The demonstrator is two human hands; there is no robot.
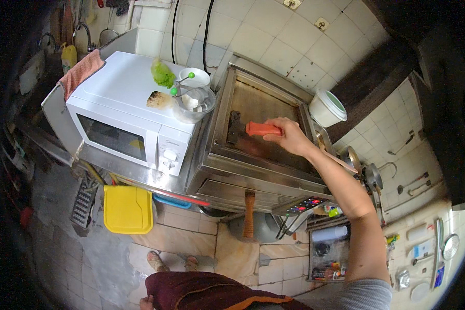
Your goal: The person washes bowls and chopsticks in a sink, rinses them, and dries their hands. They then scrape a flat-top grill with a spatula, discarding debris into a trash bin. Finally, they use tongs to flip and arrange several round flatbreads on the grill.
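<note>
My right hand (290, 135) is closed around the orange handle of a flat griddle scraper (264, 129). The scraper's dark, wide blade rests at the left side of a steel griddle plate (271, 97), which has brown stains along its back edge. At the bottom of the view, by the maroon apron (186, 290), is my left hand (147, 303), only partly in view; whether it grips anything is unclear. Left of the griddle, a clear plastic bowl (195, 112) holding metal utensils stands on a white microwave (128, 85), beside a head of lettuce (162, 73) and a browned patch of cloth or sponge (159, 99).
A lidded white tub (327, 107) stands at the griddle's back right corner. An orange cloth (81, 71) hangs over a panel left of the microwave. A wooden handle (249, 215) juts from the griddle's front. Below are a yellow bin lid (128, 209) and a cluttered shelf (327, 252).
</note>
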